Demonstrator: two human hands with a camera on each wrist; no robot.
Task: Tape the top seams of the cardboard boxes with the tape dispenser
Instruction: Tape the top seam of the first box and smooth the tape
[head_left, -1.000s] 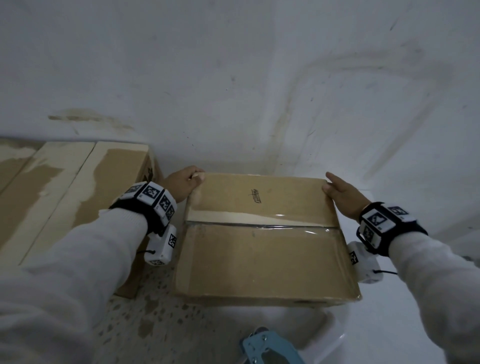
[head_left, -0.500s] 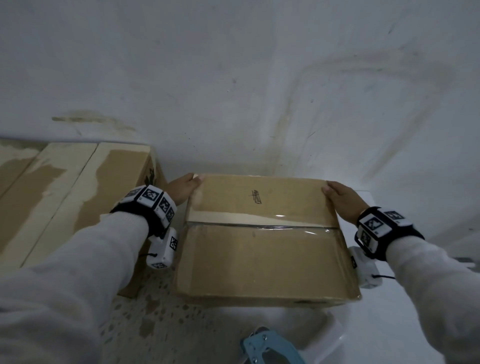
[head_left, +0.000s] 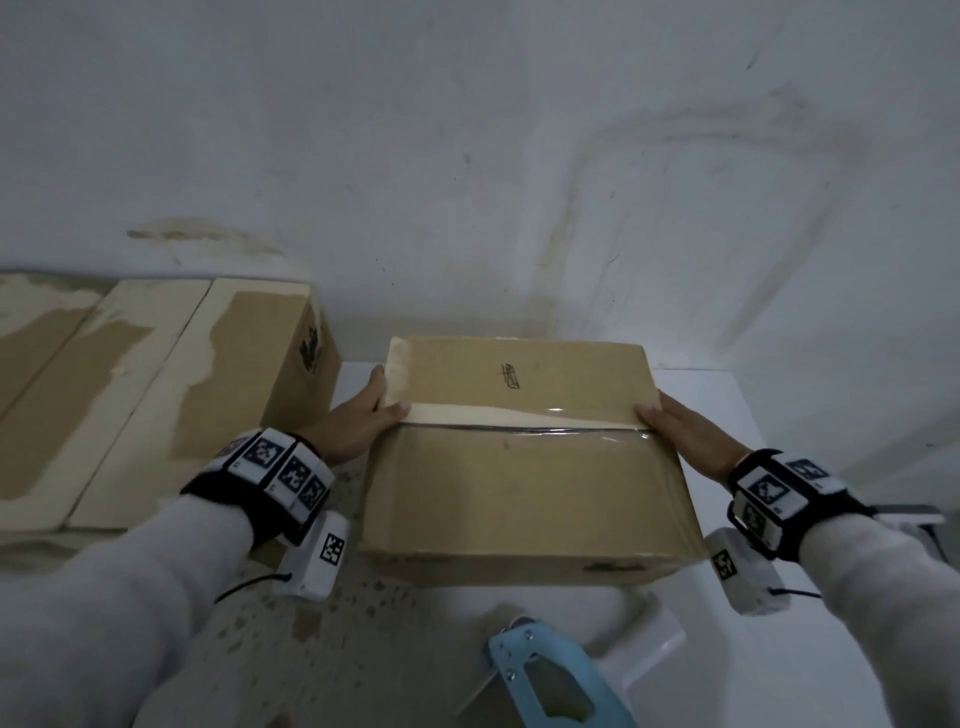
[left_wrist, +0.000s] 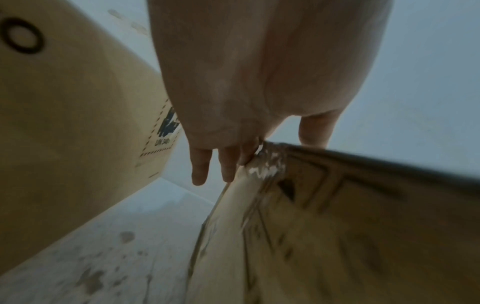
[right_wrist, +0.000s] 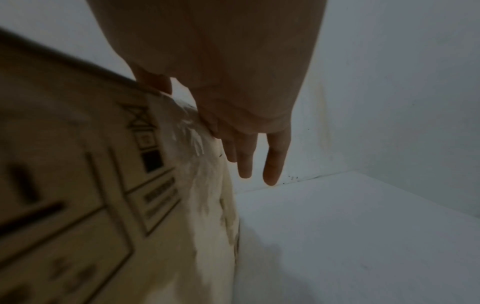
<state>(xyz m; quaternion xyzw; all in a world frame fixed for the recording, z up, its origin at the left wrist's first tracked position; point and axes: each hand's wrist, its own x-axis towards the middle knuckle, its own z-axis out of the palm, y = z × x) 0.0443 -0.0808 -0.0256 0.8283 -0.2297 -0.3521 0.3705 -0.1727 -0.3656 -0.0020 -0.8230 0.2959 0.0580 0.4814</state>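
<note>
A brown cardboard box (head_left: 519, 488) stands on a white surface, with clear tape (head_left: 519, 427) running along its top seam. My left hand (head_left: 363, 415) presses its left side at the seam's end, thumb on the top. In the left wrist view the fingers (left_wrist: 200, 164) lie straight down the box's side (left_wrist: 337, 226). My right hand (head_left: 680, 431) presses the right side the same way, its fingers (right_wrist: 272, 160) straight beside the box (right_wrist: 91, 195). The light blue tape dispenser (head_left: 550, 675) lies in front of the box, untouched.
Larger cardboard boxes (head_left: 130, 389) with torn paper tops stand close on the left, their side (left_wrist: 64, 123) next to my left hand. A white wall (head_left: 467, 156) rises right behind. Speckled floor (head_left: 389, 649) shows below; the white surface (head_left: 779, 519) extends right.
Both hands slid toward me along the box's sides, from its far corners to the ends of the taped seam.
</note>
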